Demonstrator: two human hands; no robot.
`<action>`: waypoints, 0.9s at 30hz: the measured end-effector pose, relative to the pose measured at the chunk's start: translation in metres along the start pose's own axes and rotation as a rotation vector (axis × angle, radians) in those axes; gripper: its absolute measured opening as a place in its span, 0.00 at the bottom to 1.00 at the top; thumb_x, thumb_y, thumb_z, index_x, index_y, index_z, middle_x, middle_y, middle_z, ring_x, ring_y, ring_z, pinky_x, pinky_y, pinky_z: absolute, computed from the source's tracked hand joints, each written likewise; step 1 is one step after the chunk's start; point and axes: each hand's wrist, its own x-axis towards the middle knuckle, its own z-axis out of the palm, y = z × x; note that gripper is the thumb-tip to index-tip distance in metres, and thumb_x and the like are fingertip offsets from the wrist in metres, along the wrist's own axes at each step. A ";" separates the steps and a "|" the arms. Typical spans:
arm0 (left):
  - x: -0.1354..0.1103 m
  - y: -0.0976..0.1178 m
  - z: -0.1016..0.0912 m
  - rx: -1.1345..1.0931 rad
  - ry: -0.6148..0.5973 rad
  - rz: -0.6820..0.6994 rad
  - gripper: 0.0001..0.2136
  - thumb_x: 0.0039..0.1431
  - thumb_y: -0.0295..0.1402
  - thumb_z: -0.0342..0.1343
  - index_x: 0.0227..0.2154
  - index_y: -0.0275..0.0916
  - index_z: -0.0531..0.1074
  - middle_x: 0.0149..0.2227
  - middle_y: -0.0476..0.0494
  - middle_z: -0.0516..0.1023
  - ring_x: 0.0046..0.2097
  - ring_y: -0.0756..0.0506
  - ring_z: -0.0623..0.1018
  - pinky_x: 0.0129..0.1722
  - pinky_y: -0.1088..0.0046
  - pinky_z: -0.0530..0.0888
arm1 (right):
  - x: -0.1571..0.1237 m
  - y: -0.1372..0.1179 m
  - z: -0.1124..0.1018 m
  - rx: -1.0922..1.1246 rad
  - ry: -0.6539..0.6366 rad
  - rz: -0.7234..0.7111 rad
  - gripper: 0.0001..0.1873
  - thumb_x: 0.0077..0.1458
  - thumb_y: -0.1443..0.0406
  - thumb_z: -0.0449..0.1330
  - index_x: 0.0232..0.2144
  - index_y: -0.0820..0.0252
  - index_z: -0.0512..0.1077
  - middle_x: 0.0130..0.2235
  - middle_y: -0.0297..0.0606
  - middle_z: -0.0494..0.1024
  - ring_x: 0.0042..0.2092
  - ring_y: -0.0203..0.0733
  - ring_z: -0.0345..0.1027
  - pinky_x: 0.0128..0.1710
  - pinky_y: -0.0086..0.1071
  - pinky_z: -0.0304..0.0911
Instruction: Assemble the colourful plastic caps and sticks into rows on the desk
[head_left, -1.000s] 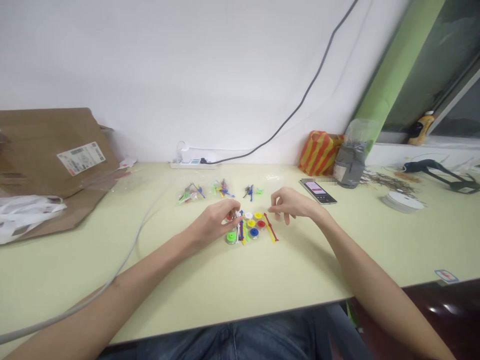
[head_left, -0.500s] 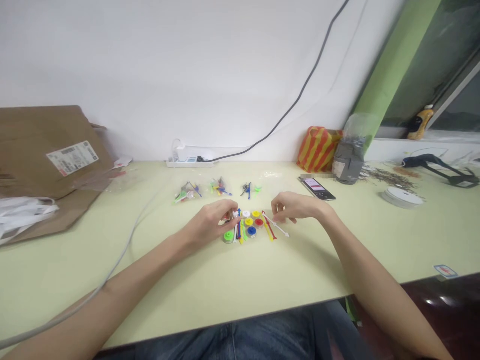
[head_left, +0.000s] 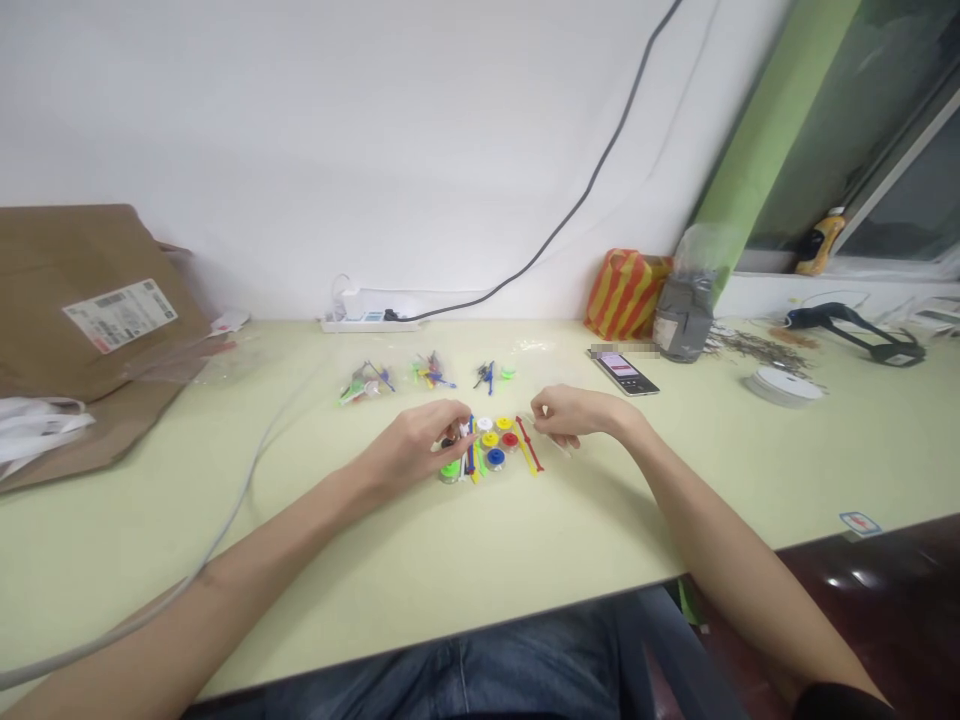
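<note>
Small plastic parts lie in a cluster in front of me. Among them are round discs in clear cases: a blue disc [head_left: 496, 457], a red disc [head_left: 510, 440], a green disc [head_left: 450, 470], plus white and yellow ones. My left hand [head_left: 420, 435] is curled at the cluster's left edge, its thumb and fingers beside a blue arrow-tipped stick [head_left: 471, 450]; what it grips is hidden. At the right side my right hand [head_left: 566, 412] pinches a white arrow-tipped stick [head_left: 565, 452], mostly covered by the fingers. A red arrow-tipped stick [head_left: 529, 443] lies just left of it.
Bagged colourful parts [head_left: 367, 381] lie behind the cluster. A phone [head_left: 624, 371], a white round reel [head_left: 784, 386] and a striped bag [head_left: 622, 295] are to the right. A cardboard package [head_left: 45, 300] stands left. A grey cable [head_left: 247, 500] crosses my left forearm.
The white stick that lay exposed beside my right hand is now mostly under its fingers, which have closed in on it. My left hand stays by the blue stick. The view has shifted slightly.
</note>
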 end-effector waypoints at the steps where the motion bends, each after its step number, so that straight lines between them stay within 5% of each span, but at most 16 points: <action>1: 0.000 0.000 0.000 0.002 -0.004 -0.003 0.02 0.65 0.31 0.53 0.36 0.38 0.67 0.29 0.50 0.73 0.28 0.52 0.72 0.28 0.78 0.68 | -0.001 0.001 -0.002 0.029 -0.011 -0.011 0.03 0.53 0.69 0.54 0.27 0.60 0.64 0.26 0.38 0.79 0.24 0.36 0.71 0.26 0.27 0.61; 6: -0.001 -0.001 0.002 0.005 -0.015 0.005 0.03 0.66 0.32 0.52 0.37 0.39 0.67 0.29 0.50 0.73 0.29 0.52 0.72 0.29 0.78 0.67 | -0.005 0.008 -0.010 0.079 -0.101 -0.064 0.02 0.53 0.67 0.58 0.32 0.60 0.69 0.31 0.37 0.81 0.26 0.36 0.73 0.24 0.27 0.56; 10: -0.001 0.000 0.002 -0.005 -0.021 -0.017 0.03 0.65 0.31 0.53 0.36 0.39 0.66 0.29 0.50 0.72 0.28 0.52 0.71 0.29 0.77 0.68 | 0.001 0.011 -0.006 0.124 -0.163 -0.080 0.03 0.53 0.67 0.60 0.30 0.61 0.69 0.29 0.37 0.81 0.26 0.36 0.73 0.28 0.28 0.61; 27: -0.003 0.000 0.002 -0.026 -0.082 -0.066 0.03 0.66 0.33 0.52 0.37 0.39 0.66 0.30 0.51 0.72 0.29 0.52 0.71 0.30 0.77 0.68 | 0.002 0.000 0.002 0.056 -0.098 -0.126 0.05 0.57 0.64 0.56 0.30 0.59 0.68 0.26 0.35 0.76 0.26 0.36 0.69 0.28 0.29 0.63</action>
